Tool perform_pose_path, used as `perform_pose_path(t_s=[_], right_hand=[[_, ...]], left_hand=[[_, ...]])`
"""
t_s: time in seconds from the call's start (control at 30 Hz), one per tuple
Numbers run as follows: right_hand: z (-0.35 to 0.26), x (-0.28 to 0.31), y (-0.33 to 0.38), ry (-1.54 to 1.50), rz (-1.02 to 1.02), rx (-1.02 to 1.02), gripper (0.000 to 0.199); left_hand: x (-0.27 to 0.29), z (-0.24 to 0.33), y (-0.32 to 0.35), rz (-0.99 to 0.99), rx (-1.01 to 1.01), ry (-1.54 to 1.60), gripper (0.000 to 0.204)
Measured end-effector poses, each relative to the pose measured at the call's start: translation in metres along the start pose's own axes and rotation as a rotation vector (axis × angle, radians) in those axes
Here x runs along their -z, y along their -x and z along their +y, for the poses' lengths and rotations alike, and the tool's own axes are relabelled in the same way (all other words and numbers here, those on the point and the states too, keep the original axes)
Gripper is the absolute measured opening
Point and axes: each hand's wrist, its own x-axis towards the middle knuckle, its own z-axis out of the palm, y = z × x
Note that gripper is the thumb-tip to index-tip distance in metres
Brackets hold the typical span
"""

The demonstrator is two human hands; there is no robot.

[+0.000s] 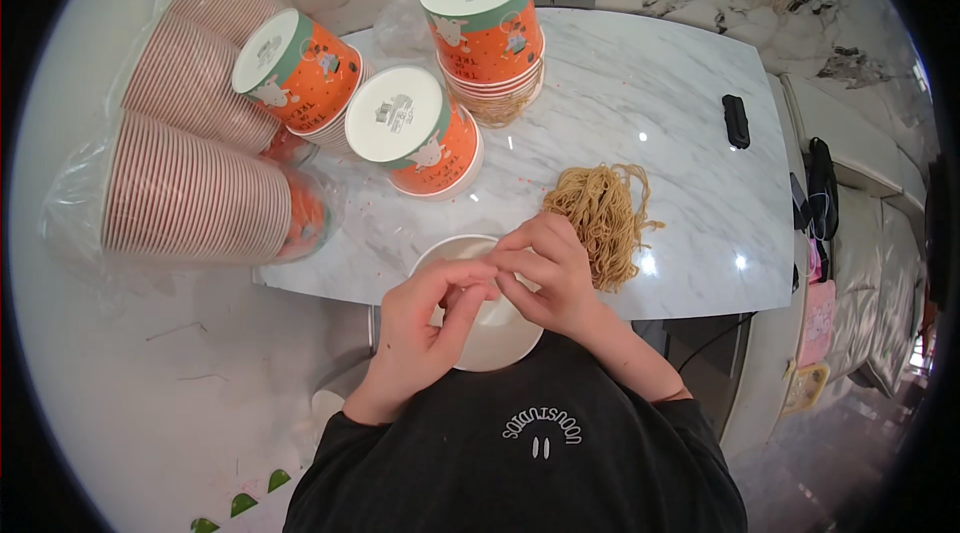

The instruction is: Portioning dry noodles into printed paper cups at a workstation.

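A white round paper bucket (495, 341) sits at the table's front edge against my shirt, its open mouth facing up. Over its mouth my left hand (425, 321) and my right hand (550, 278) meet, fingertips pinched close together near the far right rim. Whatever lies between the fingertips is too small or hidden to make out. Just right of my right hand is a loose heap of tan cords (605, 223). Beyond the hands stand upside-down orange paper buckets with green bands and white bases: a near one (430, 148), a left stack (315, 68) and a right stack (490, 38).
Long nested stacks of paper buckets (195, 193) in clear plastic lean at the left. Tan cord shows round the lower rims of the right stack. A small black object (736, 121) lies on the marble table (690, 213) at the right. A grey sofa (875, 263) stands beyond.
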Motion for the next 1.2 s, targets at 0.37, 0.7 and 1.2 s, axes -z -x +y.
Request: perform_pose_path(t_s=[0.37, 0.7, 1.2], right_hand=[[0.001, 0.008, 0.007, 0.294, -0.016, -0.052, 0.026], [-0.004, 0.037, -0.001, -0.432, -0.516, -0.805, 0.017], [0.076, 0.092, -0.174, 0.516, 0.531, 0.15, 0.014]], left_hand=[[0.005, -0.003, 0.015, 0.135, -0.214, 0.233, 0.017], [0.017, -0.007, 0.007, -0.083, -0.51, 0.166, 0.026], [0.05, 0.024, -0.126, 0.213, -0.753, -0.39, 0.015]])
